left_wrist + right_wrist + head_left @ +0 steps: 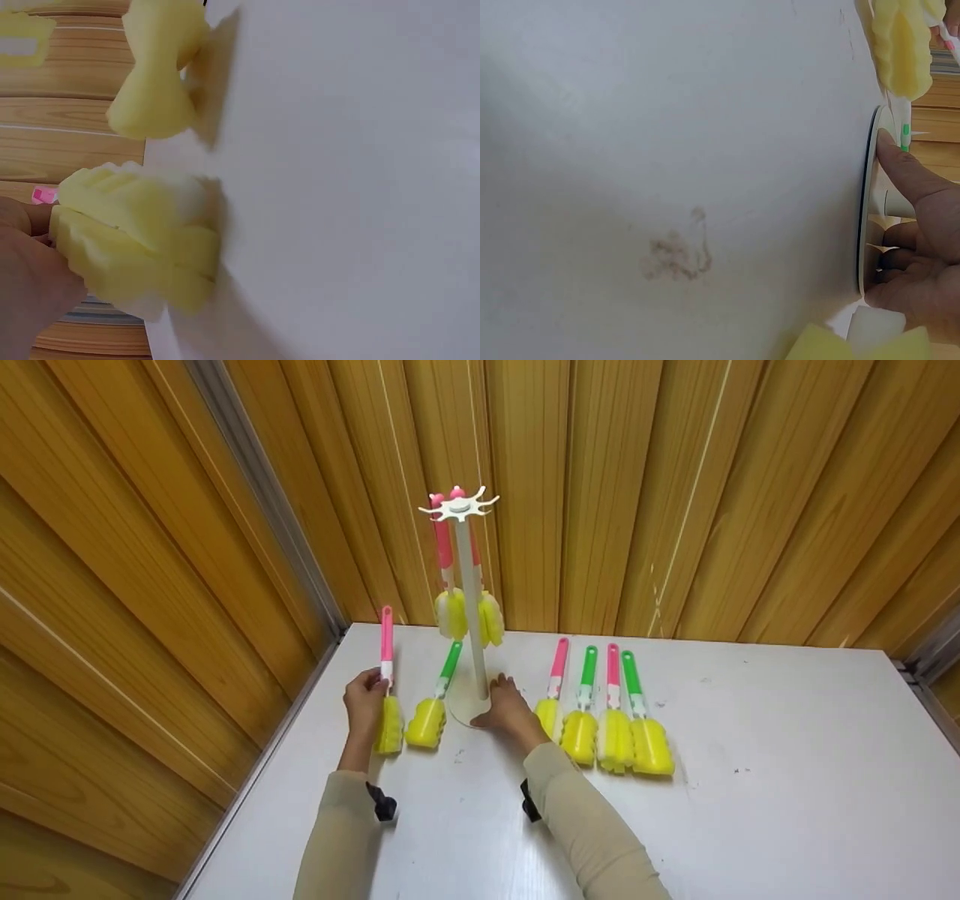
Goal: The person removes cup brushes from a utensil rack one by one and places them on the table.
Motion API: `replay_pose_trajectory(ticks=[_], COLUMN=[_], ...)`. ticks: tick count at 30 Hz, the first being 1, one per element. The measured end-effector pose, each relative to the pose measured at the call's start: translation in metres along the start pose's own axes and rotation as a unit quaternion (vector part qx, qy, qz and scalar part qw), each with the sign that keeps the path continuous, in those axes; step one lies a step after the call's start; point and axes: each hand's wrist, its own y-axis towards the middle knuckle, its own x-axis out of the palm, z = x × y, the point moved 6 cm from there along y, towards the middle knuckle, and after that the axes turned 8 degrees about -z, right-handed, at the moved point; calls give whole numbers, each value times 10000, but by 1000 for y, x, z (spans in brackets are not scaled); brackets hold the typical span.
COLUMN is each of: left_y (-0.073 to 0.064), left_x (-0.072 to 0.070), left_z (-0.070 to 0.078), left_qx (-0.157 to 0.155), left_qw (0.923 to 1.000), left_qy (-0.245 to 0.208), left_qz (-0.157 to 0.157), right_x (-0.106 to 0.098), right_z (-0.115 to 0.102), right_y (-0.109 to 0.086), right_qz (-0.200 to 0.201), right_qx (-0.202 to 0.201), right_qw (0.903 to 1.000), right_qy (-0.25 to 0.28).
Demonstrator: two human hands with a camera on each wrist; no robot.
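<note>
My left hand pinches a pink-handled sponge brush near its neck, at the left of the table; its yellow-and-white sponge fills much of the left wrist view. My right hand is spread over the round base of a white stand, with the thumb on the base's top and the fingers on the far side of the pole. Two pink-handled brushes hang from the hooked top of the stand. A green-handled brush lies between the left hand and the base.
Right of the right hand several brushes with pink and green handles lie side by side on the white table. A wood-panelled wall stands behind the table, and another panelled wall runs along its left edge.
</note>
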Motion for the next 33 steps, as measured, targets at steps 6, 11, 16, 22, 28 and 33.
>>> replay_pose_trajectory(ticks=[6, 11, 16, 22, 28, 33], left_y=[6, 13, 16, 22, 26, 30], left_x=[13, 20, 25, 34, 46, 57], left_z=[0, 5, 10, 11, 3, -1], left_qx=[-28, 145, 173, 189, 64, 69], left_qw=[10000, 9997, 9997, 9992, 9975, 9946], left_qy=[48, -139, -148, 289, 650, 875], left_qz=[-40, 100, 17, -198, -263, -558], right_x=[-1, 0, 3, 3, 0, -1], right_z=[-3, -4, -4, -3, -3, -2], right_y=[-2, -3, 0, 0, -3, -1], right_qz=[-5, 9, -12, -25, 1, 15], right_qx=[-76, -132, -71, -21, -45, 20], right_qw=[10000, 9999, 9999, 10000, 10000, 10000], right_qy=[23, -66, -114, -5, 29, 67])
